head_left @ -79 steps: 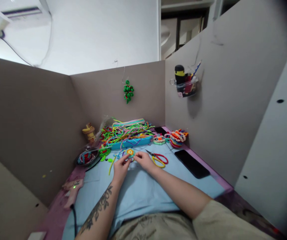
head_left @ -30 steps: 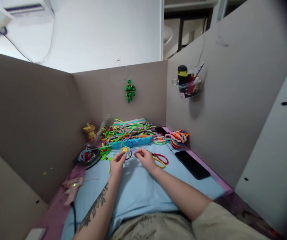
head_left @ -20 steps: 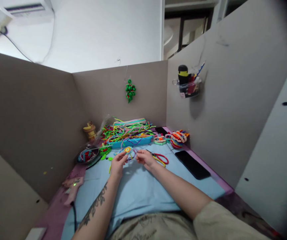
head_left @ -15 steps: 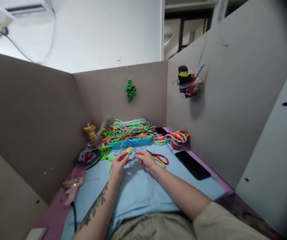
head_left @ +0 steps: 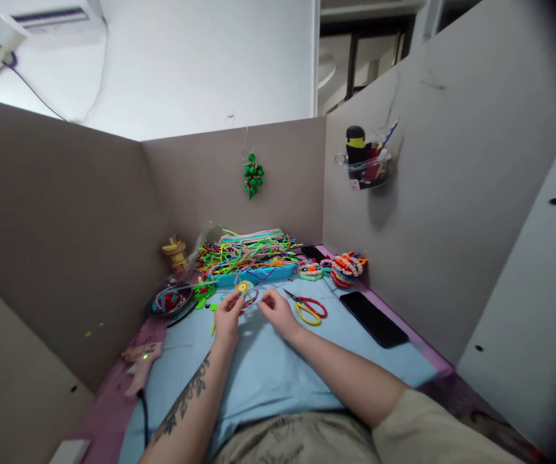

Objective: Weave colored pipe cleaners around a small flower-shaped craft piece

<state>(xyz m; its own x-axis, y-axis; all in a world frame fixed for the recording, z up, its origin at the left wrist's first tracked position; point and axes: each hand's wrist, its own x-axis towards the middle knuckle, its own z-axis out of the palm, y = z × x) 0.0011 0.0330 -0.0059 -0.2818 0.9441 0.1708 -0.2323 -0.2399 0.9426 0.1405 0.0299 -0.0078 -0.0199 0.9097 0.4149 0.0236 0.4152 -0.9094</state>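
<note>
My left hand (head_left: 228, 317) pinches a small coiled pipe-cleaner flower (head_left: 244, 288) with a yellow and orange centre, held just above the light blue cloth (head_left: 268, 374). My right hand (head_left: 274, 310) sits close beside it on the right, fingers curled in a pinch on a thin strand from the flower that I can barely make out. Red and yellow scissors (head_left: 307, 308) lie just right of my right hand.
A blue tray heaped with coloured pipe cleaners (head_left: 246, 258) stands behind my hands. A dark bowl (head_left: 169, 300) is at left, finished coiled pieces (head_left: 343, 266) and a black phone (head_left: 372, 318) at right. Grey partition walls (head_left: 65, 238) enclose the desk; a glue gun (head_left: 137, 364) lies front left.
Both hands stayed near the same spot, turning the flower; my right hand drew slightly back and down from it, and the flower now sits a little higher in my left fingers.
</note>
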